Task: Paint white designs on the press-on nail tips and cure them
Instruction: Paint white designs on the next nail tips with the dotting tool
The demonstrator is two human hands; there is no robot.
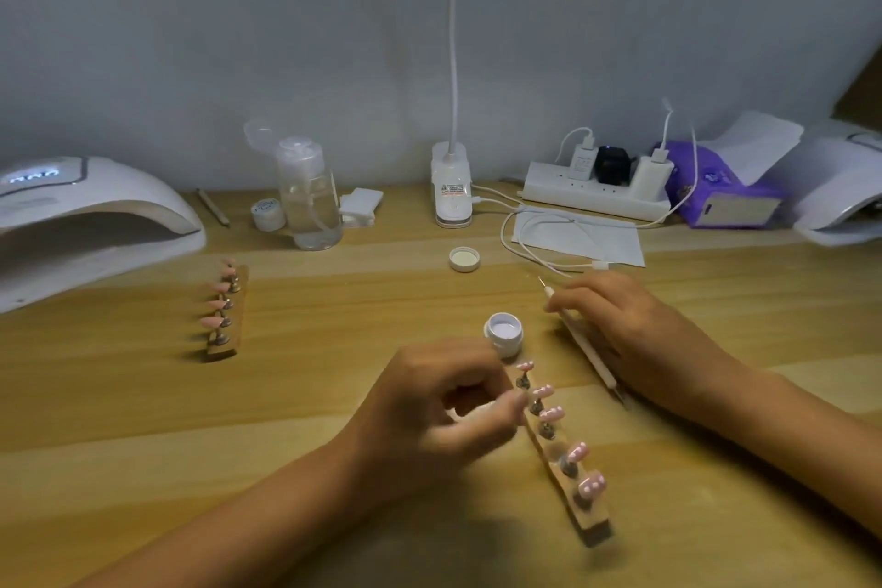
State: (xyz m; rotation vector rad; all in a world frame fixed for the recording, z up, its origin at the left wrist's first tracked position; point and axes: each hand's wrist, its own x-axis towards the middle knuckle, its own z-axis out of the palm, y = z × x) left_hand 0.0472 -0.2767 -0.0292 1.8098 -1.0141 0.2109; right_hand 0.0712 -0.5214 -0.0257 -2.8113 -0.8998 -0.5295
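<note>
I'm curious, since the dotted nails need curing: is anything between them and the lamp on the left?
Yes: a second holder of pink nail tips lies on the table between the dotted nail holder and the nail lamp.

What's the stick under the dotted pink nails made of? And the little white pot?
The near holder strip looks like bare wood: matte and tan. The little pot seems white plastic, perhaps glass: its rim shines.

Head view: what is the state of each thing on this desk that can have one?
gel jar, open, lid off.
jar lid, lying apart, inside up.
clear bottle, cap flipped open.
left lamp, display lit.
near nail tips, white-dotted.
far nail tips, plain pink.
dotting pen, gripped by right hand.
</note>
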